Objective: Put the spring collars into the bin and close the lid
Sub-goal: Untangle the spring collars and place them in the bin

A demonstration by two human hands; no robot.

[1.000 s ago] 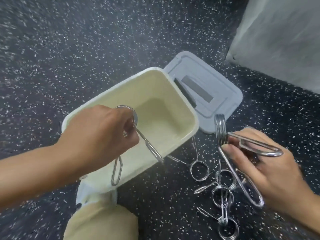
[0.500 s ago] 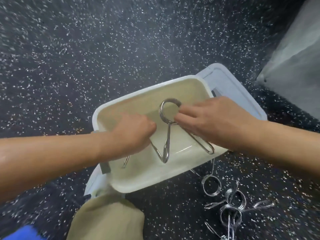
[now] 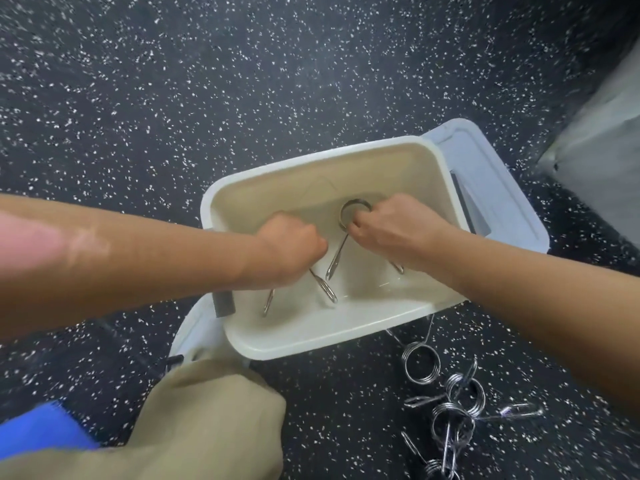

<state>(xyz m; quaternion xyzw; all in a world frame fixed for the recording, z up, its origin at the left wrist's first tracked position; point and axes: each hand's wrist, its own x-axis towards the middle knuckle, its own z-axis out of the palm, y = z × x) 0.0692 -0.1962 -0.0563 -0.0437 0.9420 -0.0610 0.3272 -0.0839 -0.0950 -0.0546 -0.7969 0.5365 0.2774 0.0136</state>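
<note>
A cream bin (image 3: 332, 344) stands open on the dark speckled floor. Both my hands reach down inside it. My left hand (image 3: 292, 247) is closed around a steel spring collar (image 3: 327, 289) whose two handle ends stick out below my fist. My right hand (image 3: 391, 233) grips a second spring collar (image 3: 346, 220); its coil shows above my fingers and one handle points down. The grey lid (image 3: 491, 188) lies open behind the bin on the right. Several more spring collars (image 3: 446, 393) lie in a heap on the floor, right of the bin's near corner.
My knee in beige trousers (image 3: 207, 424) sits just in front of the bin. A blue patch (image 3: 38, 431) shows at the lower left. A grey slab (image 3: 602, 140) rises at the far right. A black latch (image 3: 223, 303) hangs on the bin's left rim.
My right hand carried its collar from over the floor heap into the bin beside my left hand. Both hands have gone lower inside the bin. The view has tilted forward.
</note>
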